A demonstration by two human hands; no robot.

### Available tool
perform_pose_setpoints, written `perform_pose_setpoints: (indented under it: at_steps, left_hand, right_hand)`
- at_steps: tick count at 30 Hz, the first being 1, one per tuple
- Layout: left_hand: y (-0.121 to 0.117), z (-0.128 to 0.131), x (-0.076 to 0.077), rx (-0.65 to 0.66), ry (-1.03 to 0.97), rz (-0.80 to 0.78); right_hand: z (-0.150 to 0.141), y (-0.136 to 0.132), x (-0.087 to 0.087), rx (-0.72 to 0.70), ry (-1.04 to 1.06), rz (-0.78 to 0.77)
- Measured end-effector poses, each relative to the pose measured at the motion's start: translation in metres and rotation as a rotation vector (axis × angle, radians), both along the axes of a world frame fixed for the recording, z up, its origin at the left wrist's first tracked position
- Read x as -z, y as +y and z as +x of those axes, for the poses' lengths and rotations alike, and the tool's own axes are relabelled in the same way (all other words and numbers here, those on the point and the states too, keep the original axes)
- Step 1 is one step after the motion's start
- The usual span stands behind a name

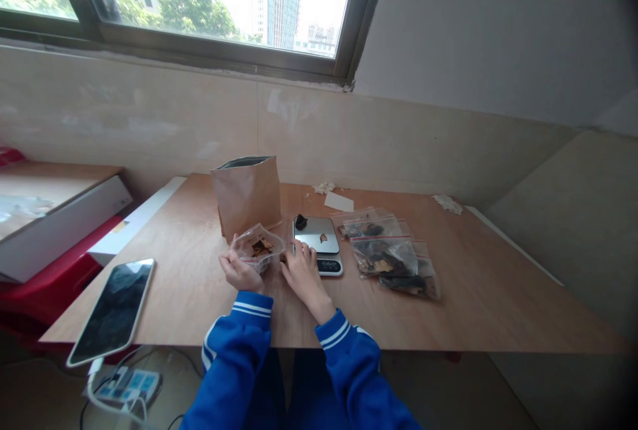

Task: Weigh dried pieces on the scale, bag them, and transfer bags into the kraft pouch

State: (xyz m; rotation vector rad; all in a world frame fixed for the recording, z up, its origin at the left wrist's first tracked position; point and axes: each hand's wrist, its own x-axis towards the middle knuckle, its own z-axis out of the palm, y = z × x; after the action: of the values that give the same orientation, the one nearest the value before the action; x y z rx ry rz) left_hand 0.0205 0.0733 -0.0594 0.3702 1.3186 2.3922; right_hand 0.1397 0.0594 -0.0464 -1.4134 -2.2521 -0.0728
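Note:
My left hand (238, 271) grips the left edge of a small clear zip bag (259, 246) with brown dried pieces inside, its mouth held open. My right hand (300, 272) pinches the bag's right edge, just left of a small digital kitchen scale (319, 237). On the scale's platform lie a dark lump and a small brown piece. A brown paper bag (246, 195) stands open right behind the clear bag. Both sleeves are blue with white stripes.
Several filled clear zip bags (391, 257) lie right of the scale. A smartphone (113, 309) on a cable rests at the table's (473, 297) front left corner. Paper scraps (339, 201) lie near the wall. A power strip (127, 385) lies on the floor.

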Motion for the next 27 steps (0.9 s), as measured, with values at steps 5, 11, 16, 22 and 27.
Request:
perform_pose_setpoints:
  at_steps: [5, 11, 16, 22, 27]
  left_hand:
    - [-0.002, 0.000, -0.002, 0.013, 0.001, 0.026]
    - [-0.002, 0.001, -0.004, -0.010, -0.050, 0.035]
    - [-0.002, 0.000, -0.007, -0.010, -0.029, 0.010]
    - [-0.004, -0.001, -0.014, -0.025, -0.014, -0.052]
    - [-0.005, 0.000, -0.015, -0.028, -0.004, -0.082]
  right_hand:
    - [-0.012, 0.004, 0.008, 0.006, -0.147, 0.014]
    - [-0.004, 0.004, 0.005, -0.061, -0.138, -0.012]
    - [0.001, -0.002, -0.005, -0.059, 0.083, -0.071]
    - [-0.010, -0.015, -0.006, -0.115, 0.126, -0.139]
    - [-0.012, -0.023, 0.007, -0.127, 0.036, -0.225]
